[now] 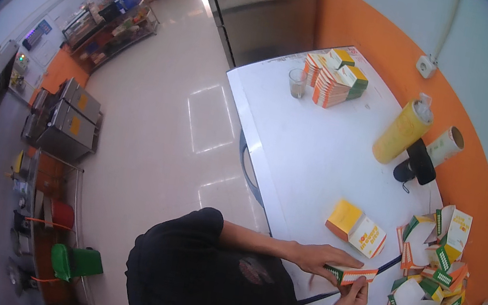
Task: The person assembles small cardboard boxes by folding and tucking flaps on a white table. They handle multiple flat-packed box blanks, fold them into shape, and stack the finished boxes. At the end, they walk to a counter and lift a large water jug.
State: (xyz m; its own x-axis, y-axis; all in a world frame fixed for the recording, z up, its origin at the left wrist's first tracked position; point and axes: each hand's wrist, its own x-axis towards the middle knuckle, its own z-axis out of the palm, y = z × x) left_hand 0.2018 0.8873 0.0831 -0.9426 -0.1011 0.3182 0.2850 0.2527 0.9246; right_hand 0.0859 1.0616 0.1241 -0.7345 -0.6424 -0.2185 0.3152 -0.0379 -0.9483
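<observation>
Both my hands are closed on one paper food box (pixel 358 275), white with an orange and green patterned side, held just above the white table (pixel 319 157). My left hand (pixel 319 260) lies over its near end, fingers along the top edge. From below, my right hand (pixel 353 298) pinches its lower edge. Just beyond the held box, a flattened yellow and white food box (pixel 356 228) rests on the table. A jumbled heap of opened food boxes (pixel 414 301) lies to the right, against the wall side.
Neat stacks of flat food boxes (pixel 333 84) stand at the far end beside a drinking glass (pixel 297 85). Along the orange wall are a yellow roll (pixel 403 132), a white roll (pixel 447 147) and a black object (pixel 417 166). A steel cabinet (pixel 265 13) stands behind the table.
</observation>
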